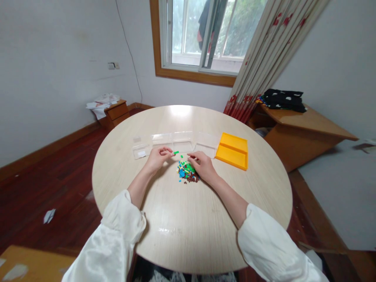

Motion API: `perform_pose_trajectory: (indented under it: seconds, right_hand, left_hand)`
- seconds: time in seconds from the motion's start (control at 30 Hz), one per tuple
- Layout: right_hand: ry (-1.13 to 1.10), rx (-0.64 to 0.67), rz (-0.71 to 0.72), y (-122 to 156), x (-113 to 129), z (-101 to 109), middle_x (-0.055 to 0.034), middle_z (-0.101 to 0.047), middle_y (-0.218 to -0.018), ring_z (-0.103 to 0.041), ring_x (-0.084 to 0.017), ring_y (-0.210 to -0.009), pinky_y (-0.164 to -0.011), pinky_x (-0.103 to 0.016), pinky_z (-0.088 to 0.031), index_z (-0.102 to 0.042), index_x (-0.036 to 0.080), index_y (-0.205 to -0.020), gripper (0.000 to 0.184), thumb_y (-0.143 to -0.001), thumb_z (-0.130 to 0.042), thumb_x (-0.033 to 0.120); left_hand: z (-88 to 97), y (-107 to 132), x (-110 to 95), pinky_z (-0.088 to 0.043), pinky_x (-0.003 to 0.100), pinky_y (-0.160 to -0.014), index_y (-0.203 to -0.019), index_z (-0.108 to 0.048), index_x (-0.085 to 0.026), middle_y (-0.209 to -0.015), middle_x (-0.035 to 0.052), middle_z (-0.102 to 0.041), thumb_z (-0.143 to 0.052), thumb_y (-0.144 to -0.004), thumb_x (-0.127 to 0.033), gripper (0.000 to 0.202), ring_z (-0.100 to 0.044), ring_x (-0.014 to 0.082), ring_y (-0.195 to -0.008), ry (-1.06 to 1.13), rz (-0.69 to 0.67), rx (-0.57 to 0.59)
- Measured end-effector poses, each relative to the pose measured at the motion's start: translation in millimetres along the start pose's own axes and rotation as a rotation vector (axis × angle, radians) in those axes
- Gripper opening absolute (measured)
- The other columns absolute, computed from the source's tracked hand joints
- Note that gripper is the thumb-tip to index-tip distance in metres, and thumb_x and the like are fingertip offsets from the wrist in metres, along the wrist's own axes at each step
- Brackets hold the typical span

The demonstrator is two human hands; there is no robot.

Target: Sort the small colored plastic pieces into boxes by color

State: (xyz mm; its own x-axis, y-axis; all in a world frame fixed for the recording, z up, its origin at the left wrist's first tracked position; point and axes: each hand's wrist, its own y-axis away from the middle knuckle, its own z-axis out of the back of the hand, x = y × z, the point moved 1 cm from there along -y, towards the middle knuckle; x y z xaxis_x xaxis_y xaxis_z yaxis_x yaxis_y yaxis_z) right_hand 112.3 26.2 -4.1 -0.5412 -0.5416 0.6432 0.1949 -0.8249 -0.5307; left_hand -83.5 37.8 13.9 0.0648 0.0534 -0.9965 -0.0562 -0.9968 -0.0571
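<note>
My left hand [157, 159] pinches a small flat green building brick [176, 152] at its fingertips, just above the table. Across from it, my right hand [203, 165] hovers at the right edge of a pile of tiny bricks [185, 171] in blue, green, yellow and dark brown. Its thumb and fingers are drawn together; whatever they may hold is too small to tell. A loose green piece [181, 156] lies between the two hands. Behind the hands stand several clear plastic boxes [182, 145] with their lids raised.
An open yellow case [233, 150] lies to the right of the clear boxes on the round wooden table [190, 227]. One clear box [139, 151] at the left holds something white. A wooden cabinet [311, 133] with dark cloth on top stands beyond the table's right side.
</note>
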Motion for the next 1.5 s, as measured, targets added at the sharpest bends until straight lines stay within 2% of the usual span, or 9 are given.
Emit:
perform_pose_trajectory:
  seconds: [0.13, 0.23, 0.47, 0.83, 1.0, 1.13, 1.27, 1.4, 1.5]
  right_hand:
    - [0.015, 0.003, 0.107, -0.2, 15.0, 2.3, -0.0073, -0.068, -0.091, -0.059, -0.02, -0.087, -0.081, -0.036, -0.047, -0.067, 0.022, -0.103, 0.022, -0.084, -0.055, 0.022]
    - [0.028, 0.039, 0.147, 0.4, 21.3, 2.2, -0.006, -0.068, -0.09, -0.059, -0.02, -0.087, -0.082, -0.036, -0.047, -0.067, 0.024, -0.103, 0.022, -0.085, -0.055, 0.022]
    - [0.052, 0.039, 0.164, 1.3, 21.6, 2.5, -0.0056, -0.068, -0.083, -0.059, -0.019, -0.084, -0.078, -0.033, -0.047, -0.068, 0.021, -0.088, 0.013, -0.085, -0.055, 0.021]
    - [0.05, 0.056, 0.147, 1.7, 23.4, 2.6, -0.0053, -0.068, -0.084, -0.059, -0.019, -0.083, -0.078, -0.033, -0.046, -0.067, 0.021, -0.086, 0.012, -0.085, -0.055, 0.022]
    - [0.062, 0.015, 0.143, 0.1, 21.5, 7.5, -0.0056, -0.068, -0.084, -0.059, -0.019, -0.084, -0.078, -0.033, -0.046, -0.066, 0.02, -0.085, 0.013, -0.085, -0.053, 0.022]
    - [0.103, -0.135, 0.091, -5.5, 10.2, 26.3, -0.0063, -0.068, -0.082, -0.059, -0.02, -0.08, -0.075, -0.034, -0.046, -0.067, 0.019, -0.083, 0.013, -0.084, -0.055, 0.025]
    - [0.226, -0.316, -0.06, -10.7, -12.9, 60.2, -0.0077, -0.068, -0.08, -0.059, -0.021, -0.076, -0.073, -0.035, -0.045, -0.067, 0.017, -0.08, 0.019, -0.083, -0.054, 0.031]
    - [0.383, -0.381, -0.175, -9.7, -42.3, 91.5, -0.0102, -0.068, -0.08, -0.058, -0.022, -0.077, -0.076, -0.039, -0.044, -0.068, 0.015, -0.075, 0.02, -0.08, -0.056, 0.03]
    - [0.484, -0.355, -0.315, -5.8, -59.7, 104.6, -0.0111, -0.067, -0.08, -0.058, -0.022, -0.073, -0.075, -0.038, -0.045, -0.069, 0.013, -0.072, 0.017, -0.076, -0.059, 0.027]
  left_hand:
    - [-7.1, 2.7, 1.4, -0.041, 0.027, -0.063, -0.069, -0.059, -0.015, -0.056, 0.0, -0.062, -0.077, -0.05, -0.033, 0.032, -0.057, 0.0132, -0.058, -0.016, 0.02, 0.073]
    - [-11.3, 4.6, 1.1, -0.04, 0.027, -0.062, -0.068, -0.06, -0.015, -0.055, -0.0011, -0.06, -0.076, -0.051, -0.031, 0.028, -0.055, 0.0117, -0.056, -0.048, 0.022, 0.11]
    - [-14.4, 7.1, -2.0, -0.039, 0.025, -0.058, -0.065, -0.059, -0.015, -0.053, -0.0021, -0.059, -0.075, -0.05, -0.029, 0.026, -0.051, 0.0103, -0.052, -0.073, 0.04, 0.159]
    - [-17.7, 9.4, -3.0, -0.036, 0.024, -0.055, -0.066, -0.059, -0.015, -0.052, -0.0022, -0.057, -0.076, -0.05, -0.034, 0.03, -0.049, 0.0092, -0.05, -0.067, 0.048, 0.204]
    - [-17.5, 8.9, -1.5, -0.039, 0.026, -0.058, -0.067, -0.06, -0.015, -0.054, -0.0005, -0.06, -0.076, -0.051, -0.032, 0.029, -0.054, 0.0115, -0.053, -0.047, 0.04, 0.179]
    - [-16.7, 7.5, -0.9, -0.042, 0.027, -0.062, -0.067, -0.062, -0.015, -0.06, 0.0035, -0.065, -0.076, -0.053, -0.031, 0.025, -0.059, 0.0146, -0.06, -0.046, 0.031, 0.126]
    - [-17.2, 5.8, 2.3, -0.043, 0.028, -0.061, -0.063, -0.064, -0.015, -0.061, 0.0044, -0.066, -0.072, -0.057, -0.03, 0.018, -0.059, 0.0155, -0.06, -0.121, 0.013, 0.108]
    - [-18.5, 5.9, 6.2, -0.042, 0.027, -0.06, -0.066, -0.068, -0.015, -0.062, 0.0034, -0.066, -0.064, -0.066, -0.025, 0.01, -0.057, 0.0154, -0.06, -0.331, -0.075, 0.109]
    - [-18.8, 7.6, 6.7, -0.044, 0.028, -0.066, -0.074, -0.071, -0.016, -0.071, 0.0047, -0.067, -0.059, -0.072, -0.019, 0.013, -0.058, 0.0161, -0.067, -0.544, -0.202, 0.137]
